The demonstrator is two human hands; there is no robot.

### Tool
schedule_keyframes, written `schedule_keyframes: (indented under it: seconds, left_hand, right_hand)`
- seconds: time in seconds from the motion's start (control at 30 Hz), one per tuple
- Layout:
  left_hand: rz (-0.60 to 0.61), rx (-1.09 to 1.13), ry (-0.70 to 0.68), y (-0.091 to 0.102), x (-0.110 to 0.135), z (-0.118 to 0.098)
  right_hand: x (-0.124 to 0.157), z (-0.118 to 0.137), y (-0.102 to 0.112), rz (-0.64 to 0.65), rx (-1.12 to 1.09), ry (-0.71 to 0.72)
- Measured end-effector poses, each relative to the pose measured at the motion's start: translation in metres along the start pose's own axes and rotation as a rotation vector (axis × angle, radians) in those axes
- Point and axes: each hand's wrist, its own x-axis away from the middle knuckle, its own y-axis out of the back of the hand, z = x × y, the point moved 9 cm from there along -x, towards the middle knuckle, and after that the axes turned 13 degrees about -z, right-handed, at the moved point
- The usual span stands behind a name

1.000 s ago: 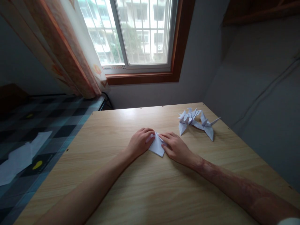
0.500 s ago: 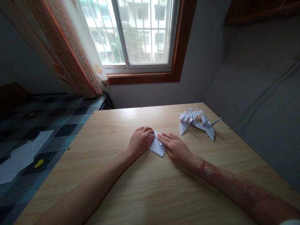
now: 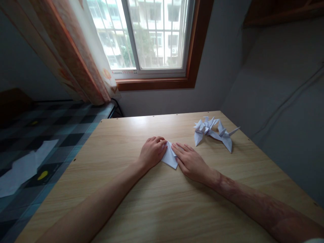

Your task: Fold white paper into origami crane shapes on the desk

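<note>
A small folded piece of white paper (image 3: 170, 158) lies on the wooden table (image 3: 162, 202) between my two hands. My left hand (image 3: 151, 152) rests on its left side with the fingers curled down onto the paper. My right hand (image 3: 188, 158) lies flatter on the paper's right side, fingertips pressing along a fold. Both hands touch the paper and hold it against the tabletop. Part of the paper is hidden under the fingers.
Finished white paper cranes (image 3: 214, 132) sit at the table's back right. A bed with a dark checked cover (image 3: 50, 135) and a white sheet of paper (image 3: 22, 168) lies to the left. A window (image 3: 152, 37) and curtain (image 3: 76, 54) are behind.
My right fingers have slid slightly along the paper and flattened. The left hand has hardly moved.
</note>
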Motion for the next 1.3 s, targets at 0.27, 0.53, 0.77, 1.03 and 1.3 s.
schedule_keyframes:
  seconds: [0.27,0.53,0.77,1.03,1.3]
  left_hand:
    - [0.019,0.007,-0.028,-0.0019,0.0005,-0.0017]
    - [0.016,0.019,-0.015,-0.0032,0.0002,-0.0001]
    - [0.045,-0.019,-0.033,-0.0052,0.0010,-0.0015]
    - [0.054,-0.037,-0.034,-0.0065,0.0009,-0.0010]
    - [0.045,-0.032,-0.028,-0.0080,0.0017,0.0006]
  right_hand:
    - [-0.0016,0.0002,0.0025,0.009,-0.001,-0.025]
    - [0.0004,-0.0021,-0.0004,0.015,-0.003,-0.025]
    - [0.0008,-0.0009,-0.0007,0.044,0.032,-0.033]
    - [-0.0001,-0.0008,0.0009,0.035,0.026,-0.025]
    - [0.0007,0.0003,-0.0001,0.053,0.046,-0.009]
